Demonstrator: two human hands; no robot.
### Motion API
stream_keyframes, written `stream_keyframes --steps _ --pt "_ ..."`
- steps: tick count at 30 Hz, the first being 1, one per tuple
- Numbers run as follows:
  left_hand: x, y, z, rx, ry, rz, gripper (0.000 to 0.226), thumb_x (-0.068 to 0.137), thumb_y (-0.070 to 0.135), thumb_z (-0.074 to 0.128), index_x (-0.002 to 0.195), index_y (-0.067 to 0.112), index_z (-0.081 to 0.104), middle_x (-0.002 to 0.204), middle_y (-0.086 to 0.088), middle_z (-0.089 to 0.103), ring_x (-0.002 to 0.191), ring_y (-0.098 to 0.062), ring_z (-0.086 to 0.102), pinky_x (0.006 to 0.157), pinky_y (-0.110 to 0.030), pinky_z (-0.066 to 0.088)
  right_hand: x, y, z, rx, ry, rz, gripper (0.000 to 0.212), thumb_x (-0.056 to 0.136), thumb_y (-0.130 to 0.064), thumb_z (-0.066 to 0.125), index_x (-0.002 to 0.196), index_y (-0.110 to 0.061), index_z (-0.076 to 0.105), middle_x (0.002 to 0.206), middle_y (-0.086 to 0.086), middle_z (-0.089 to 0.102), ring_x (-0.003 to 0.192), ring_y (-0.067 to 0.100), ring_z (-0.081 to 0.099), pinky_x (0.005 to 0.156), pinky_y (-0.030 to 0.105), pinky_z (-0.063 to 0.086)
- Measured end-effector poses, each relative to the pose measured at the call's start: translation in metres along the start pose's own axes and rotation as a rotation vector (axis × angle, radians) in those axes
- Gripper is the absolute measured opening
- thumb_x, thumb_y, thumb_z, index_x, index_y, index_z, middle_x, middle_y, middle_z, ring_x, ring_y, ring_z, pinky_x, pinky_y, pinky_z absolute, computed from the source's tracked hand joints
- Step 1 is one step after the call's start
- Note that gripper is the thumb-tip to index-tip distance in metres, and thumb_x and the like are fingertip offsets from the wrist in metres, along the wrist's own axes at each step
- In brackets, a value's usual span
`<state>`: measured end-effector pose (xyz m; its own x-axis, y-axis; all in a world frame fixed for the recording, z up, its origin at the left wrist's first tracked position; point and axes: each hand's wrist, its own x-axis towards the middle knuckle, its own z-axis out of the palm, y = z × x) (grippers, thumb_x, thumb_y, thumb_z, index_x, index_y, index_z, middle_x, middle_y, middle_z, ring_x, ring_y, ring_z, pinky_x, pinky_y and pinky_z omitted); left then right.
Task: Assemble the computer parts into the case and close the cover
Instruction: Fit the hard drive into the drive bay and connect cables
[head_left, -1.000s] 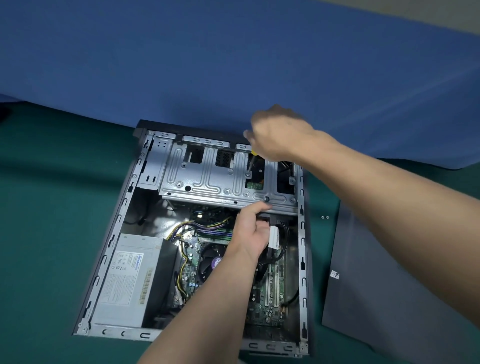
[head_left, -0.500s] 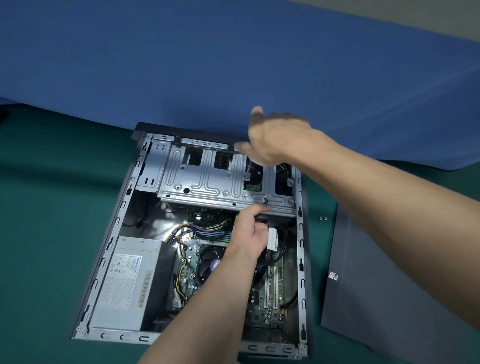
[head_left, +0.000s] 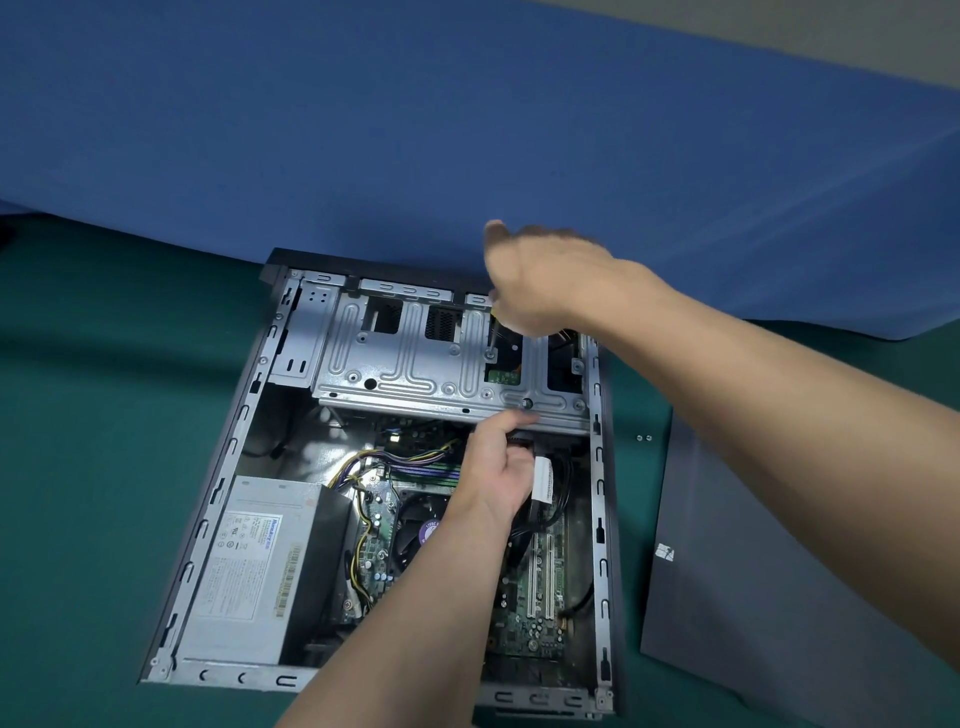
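The open computer case (head_left: 602, 519) lies flat on the green table. My right hand (head_left: 540, 280) hovers over the silver drive cage (head_left: 405, 364) and grips a screwdriver (head_left: 492, 332) with a yellow handle. Its thin shaft points down at a screw (head_left: 489, 354) beside a cage opening. My left hand (head_left: 498, 467) reaches into the case below the cage's front edge. The thumb touches the cage rim and the fingers curl round a black part (head_left: 522, 441), mostly hidden. A white-labelled cable (head_left: 543, 478) hangs next to it.
The grey power supply (head_left: 254, 561) fills the case's lower left; the motherboard (head_left: 540, 613) and CPU fan (head_left: 415, 535) lie right of it. The dark side cover (head_left: 753, 597) rests on the table to the right, with two small screws (head_left: 644, 438) near it. A blue cloth (head_left: 467, 130) hangs behind.
My right hand has shifted slightly on the screwdriver, its fingers spreading and closing again as it twists. My left hand has stayed under the cage edge.
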<state>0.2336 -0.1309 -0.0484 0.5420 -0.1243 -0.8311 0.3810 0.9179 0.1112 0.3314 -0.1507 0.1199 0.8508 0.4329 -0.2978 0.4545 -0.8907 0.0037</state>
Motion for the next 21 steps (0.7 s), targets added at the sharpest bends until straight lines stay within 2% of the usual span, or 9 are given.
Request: stream_keyframes --steps 3,6,8,10,12,15,17,19,21 --pt "0.0008 -0.0004 -0.0006 0.003 -0.010 -0.006 0.033 0.072 -0.015 0.062 0.100 0.000 0.067 0.093 -0.012 0.072 0.095 -0.022 0.056 0.098 -0.022 0.041 -0.0034 -0.0012 0.0036 -0.004 0.107 -0.001 0.012 0.094 -0.018 0.051 0.088 -0.011 0.042 0.074 0.004 0.034 0.079 0.032 0.043 0.064 0.032 0.033" --pt "0.0012 0.0000 -0.0011 0.013 -0.007 0.002 0.031 0.071 -0.014 0.063 0.098 0.001 0.067 0.097 -0.012 0.070 0.095 -0.023 0.051 0.100 -0.023 0.039 -0.0046 -0.0027 0.0049 -0.064 0.113 0.036 0.019 0.098 -0.030 0.046 0.099 -0.012 0.052 0.090 0.006 0.047 0.083 0.029 0.044 0.069 0.032 0.034" --pt "0.0014 0.0002 -0.0011 0.003 0.000 0.003 0.031 0.070 -0.015 0.062 0.095 0.001 0.067 0.100 -0.013 0.070 0.096 -0.023 0.052 0.098 -0.023 0.039 -0.0045 -0.0030 0.0019 -0.055 0.024 0.064 0.028 0.097 -0.034 0.045 0.112 -0.011 0.043 0.090 0.004 0.049 0.082 0.027 0.043 0.066 0.032 0.034" --pt "0.0011 -0.0001 -0.0009 -0.002 0.013 -0.005 0.030 0.069 -0.016 0.062 0.093 0.002 0.067 0.102 -0.013 0.071 0.096 -0.022 0.053 0.093 -0.022 0.043 -0.0043 -0.0048 -0.0019 -0.036 -0.039 0.050 0.038 0.091 -0.017 0.048 0.125 -0.008 0.034 0.079 0.001 0.046 0.078 0.028 0.044 0.055 0.029 0.030" --pt "0.0004 -0.0004 -0.0005 0.005 0.019 -0.011 0.032 0.068 -0.016 0.063 0.094 0.002 0.067 0.110 -0.014 0.070 0.095 -0.022 0.045 0.084 -0.026 0.040 -0.0056 -0.0067 -0.0029 -0.025 -0.016 0.029 0.027 0.087 -0.008 0.048 0.113 -0.011 0.041 0.076 0.002 0.040 0.078 0.029 0.043 0.055 0.029 0.031" --pt "0.0003 -0.0005 -0.0001 0.022 0.013 0.005 0.025 0.071 -0.015 0.062 0.089 0.001 0.068 0.105 -0.014 0.070 0.091 -0.024 0.044 0.086 -0.028 0.038 -0.0076 -0.0075 -0.0014 -0.004 0.065 0.051 0.007 0.094 -0.018 0.049 0.098 -0.014 0.053 0.089 0.006 0.044 0.082 0.030 0.045 0.068 0.032 0.035" --pt "0.0000 0.0000 0.0003 0.023 0.012 0.008 0.023 0.071 -0.015 0.062 0.087 0.001 0.068 0.100 -0.013 0.069 0.091 -0.024 0.047 0.090 -0.026 0.040 -0.0063 -0.0068 0.0004 -0.033 0.036 0.070 0.020 0.098 -0.032 0.045 0.102 -0.015 0.054 0.093 0.006 0.049 0.084 0.027 0.045 0.070 0.033 0.036" --pt "0.0004 0.0006 0.0001 0.004 0.027 -0.003 0.028 0.069 -0.016 0.062 0.091 0.001 0.067 0.105 -0.014 0.069 0.095 -0.023 0.049 0.096 -0.025 0.039 -0.0051 -0.0063 -0.0005 -0.041 -0.042 0.091 0.036 0.098 -0.041 0.043 0.118 -0.011 0.043 0.090 0.002 0.047 0.085 0.025 0.043 0.070 0.035 0.035" --pt "0.0001 0.0004 -0.0001 -0.004 0.034 -0.011 0.031 0.068 -0.016 0.063 0.094 0.001 0.067 0.112 -0.014 0.068 0.096 -0.022 0.050 0.094 -0.025 0.039 -0.0052 -0.0071 -0.0039 -0.030 -0.100 0.077 0.044 0.094 -0.025 0.048 0.131 -0.007 0.031 0.092 0.005 0.047 0.085 0.029 0.043 0.069 0.036 0.034"
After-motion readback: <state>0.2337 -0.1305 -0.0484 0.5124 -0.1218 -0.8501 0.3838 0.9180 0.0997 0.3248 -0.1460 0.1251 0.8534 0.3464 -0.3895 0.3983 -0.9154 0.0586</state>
